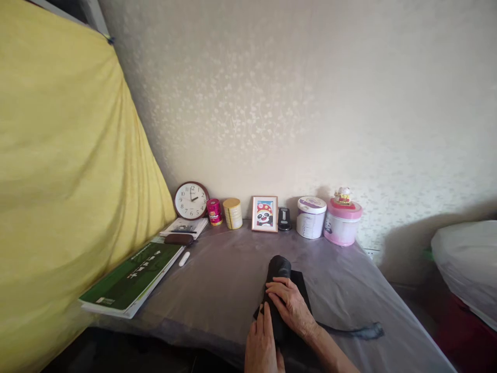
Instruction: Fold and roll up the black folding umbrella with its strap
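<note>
A rolled black cloth (278,267) lies lengthwise near the front of the table, over a flat black piece (301,285). My right hand (293,308) rests across the top of the roll, its fingers bent over it. Along the roll's left side my left hand (261,342) presses with its fingers, and its thumb lies nearer me on the other side. A dark strap (365,331) trails out to the right from beneath my right wrist. My forearm and palms hide much of the near end.
Along the wall stand a round clock (191,200), a pink tin (214,212), a yellow-lidded can (233,213), a framed panda picture (264,213), a black object (284,219) and two tubs (311,220). Left are a green book (135,274), a brown case (178,239) and a yellow curtain (70,155).
</note>
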`<state>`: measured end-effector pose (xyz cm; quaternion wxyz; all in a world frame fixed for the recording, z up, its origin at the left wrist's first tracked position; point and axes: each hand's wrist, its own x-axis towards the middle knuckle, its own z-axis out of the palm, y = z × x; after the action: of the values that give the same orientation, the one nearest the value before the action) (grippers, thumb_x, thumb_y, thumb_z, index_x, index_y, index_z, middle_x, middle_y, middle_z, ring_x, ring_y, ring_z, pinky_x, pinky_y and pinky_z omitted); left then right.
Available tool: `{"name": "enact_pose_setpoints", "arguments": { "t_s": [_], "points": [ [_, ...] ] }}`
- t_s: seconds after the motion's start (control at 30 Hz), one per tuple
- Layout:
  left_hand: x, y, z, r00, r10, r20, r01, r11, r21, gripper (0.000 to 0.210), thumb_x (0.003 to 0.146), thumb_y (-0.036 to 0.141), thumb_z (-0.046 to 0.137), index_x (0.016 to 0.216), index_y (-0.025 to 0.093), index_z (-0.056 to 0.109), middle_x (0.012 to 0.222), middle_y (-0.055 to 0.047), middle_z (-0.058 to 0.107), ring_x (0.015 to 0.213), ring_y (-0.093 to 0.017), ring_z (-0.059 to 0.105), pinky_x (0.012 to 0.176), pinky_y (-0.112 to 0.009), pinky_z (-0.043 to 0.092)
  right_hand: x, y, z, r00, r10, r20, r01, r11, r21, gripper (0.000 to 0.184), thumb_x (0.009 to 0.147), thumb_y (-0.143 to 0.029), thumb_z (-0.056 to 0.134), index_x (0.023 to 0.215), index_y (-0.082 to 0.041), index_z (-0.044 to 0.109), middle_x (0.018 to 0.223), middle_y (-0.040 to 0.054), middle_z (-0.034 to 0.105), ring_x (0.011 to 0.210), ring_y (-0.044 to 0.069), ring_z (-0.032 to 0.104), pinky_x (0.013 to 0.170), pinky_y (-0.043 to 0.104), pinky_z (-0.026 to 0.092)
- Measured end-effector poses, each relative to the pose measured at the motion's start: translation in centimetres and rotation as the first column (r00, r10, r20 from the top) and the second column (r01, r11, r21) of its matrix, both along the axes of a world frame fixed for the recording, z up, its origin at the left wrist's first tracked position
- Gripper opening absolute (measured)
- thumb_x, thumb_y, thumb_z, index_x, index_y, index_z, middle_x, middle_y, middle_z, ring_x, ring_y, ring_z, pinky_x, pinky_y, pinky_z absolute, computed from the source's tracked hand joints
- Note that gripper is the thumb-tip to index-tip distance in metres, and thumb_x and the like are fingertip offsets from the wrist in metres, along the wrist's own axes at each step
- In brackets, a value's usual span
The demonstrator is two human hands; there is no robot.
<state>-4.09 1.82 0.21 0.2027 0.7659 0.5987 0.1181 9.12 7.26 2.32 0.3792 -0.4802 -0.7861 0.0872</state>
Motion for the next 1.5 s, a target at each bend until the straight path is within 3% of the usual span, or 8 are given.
{"name": "enact_pose_setpoints", "arguments": {
  "t_s": [0.13,0.3,0.47,0.6,0.87,1.07,1.27,1.5],
  "points": [
    [0.1,0.2,0.6,1.0,0.001,-0.03,-0.004,0.996,-0.084,0.09,0.058,0.005,0.047,0.14,0.009,0.01,0.144,-0.012,0.03,0.127,-0.027,0.033,0.105,-0.036,0.026,0.7,2.5,-0.9,0.994,-0.016,0.107,0.015,1.0,0.013,0.03,0.092,-0.025,0.036,0.101,-0.025,0.064,0.114,0.0034,0.064,0.12,0.021,0.045,0.104,0.048,0.026],
    [0.2,0.5,1.4,0.999,0.013,-0.049,-0.019,0.99,-0.143,0.089,0.058,0.001,0.044,0.139,0.008,0.011,0.145,-0.012,0.028,0.128,-0.027,0.032,0.104,-0.036,0.028,1.2,5.9,-1.1,0.991,-0.035,0.129,0.038,0.999,-0.024,0.035,0.093,-0.025,0.032,0.096,-0.025,0.066,0.109,0.0028,0.066,0.12,0.021,0.046,0.105,0.049,0.022],
    [0.2,0.3,1.3,0.999,0.02,-0.043,-0.026,0.991,-0.131,0.089,0.058,0.002,0.045,0.14,0.009,0.01,0.146,-0.011,0.027,0.128,-0.028,0.033,0.104,-0.039,0.028,2.0,8.7,-1.3,0.982,-0.123,0.141,0.134,0.989,-0.065,0.036,0.092,-0.028,0.031,0.096,-0.023,0.067,0.108,0.0034,0.066,0.114,0.019,0.051,0.102,0.04,0.031],
    [0.0,0.1,0.7,1.0,-0.005,0.013,0.006,0.997,-0.083,0.09,0.059,0.005,0.046,0.14,0.009,0.006,0.147,-0.01,0.023,0.128,-0.028,0.032,0.105,-0.039,0.027,3.1,9.6,-1.3,0.934,-0.315,0.17,0.333,0.938,-0.095,0.035,0.089,-0.024,0.031,0.102,-0.021,0.064,0.108,0.0071,0.066,0.105,0.018,0.058,0.097,0.032,0.037],
    [0.0,-0.6,1.4,1.0,-0.006,0.015,0.007,0.999,-0.052,0.087,0.063,0.006,0.045,0.14,0.008,0.005,0.148,-0.01,0.022,0.127,-0.03,0.031,0.104,-0.041,0.027,7.9,5.0,-1.9,0.822,-0.556,0.125,0.569,0.806,-0.163,0.035,0.085,-0.03,0.033,0.098,-0.016,0.062,0.1,0.0124,0.067,0.095,0.023,0.062,0.085,0.032,0.043],
    [0.0,-1.3,1.7,0.999,0.022,0.033,-0.023,0.999,0.043,0.082,0.065,0.004,0.041,0.14,0.01,0.01,0.147,-0.008,0.025,0.126,-0.025,0.033,0.104,-0.036,0.027,8.5,1.1,-2.6,0.841,-0.538,-0.058,0.46,0.767,-0.447,0.038,0.082,-0.04,0.032,0.089,-0.018,0.063,0.077,0.0062,0.069,0.07,0.019,0.065,0.061,0.026,0.048],
    [0.1,-1.3,1.1,0.999,0.037,0.028,-0.039,0.996,0.075,0.08,0.066,0.005,0.04,0.14,0.011,0.01,0.147,-0.007,0.025,0.126,-0.023,0.033,0.105,-0.034,0.026,6.7,-1.0,-2.3,0.847,-0.515,-0.135,0.406,0.788,-0.462,0.043,0.075,-0.05,0.037,0.092,-0.017,0.06,0.066,0.0024,0.064,0.053,0.018,0.06,0.048,0.027,0.044],
    [0.0,-1.5,1.0,0.998,0.027,0.054,-0.032,0.995,0.095,0.079,0.066,0.005,0.039,0.14,0.011,0.011,0.147,-0.007,0.025,0.127,-0.023,0.033,0.106,-0.033,0.025,4.7,-0.6,-1.7,0.856,-0.498,-0.141,0.42,0.827,-0.373,0.038,0.071,-0.043,0.049,0.096,-0.016,0.059,0.055,-0.0017,0.058,0.059,0.02,0.06,0.059,0.03,0.046]
  ]
}}
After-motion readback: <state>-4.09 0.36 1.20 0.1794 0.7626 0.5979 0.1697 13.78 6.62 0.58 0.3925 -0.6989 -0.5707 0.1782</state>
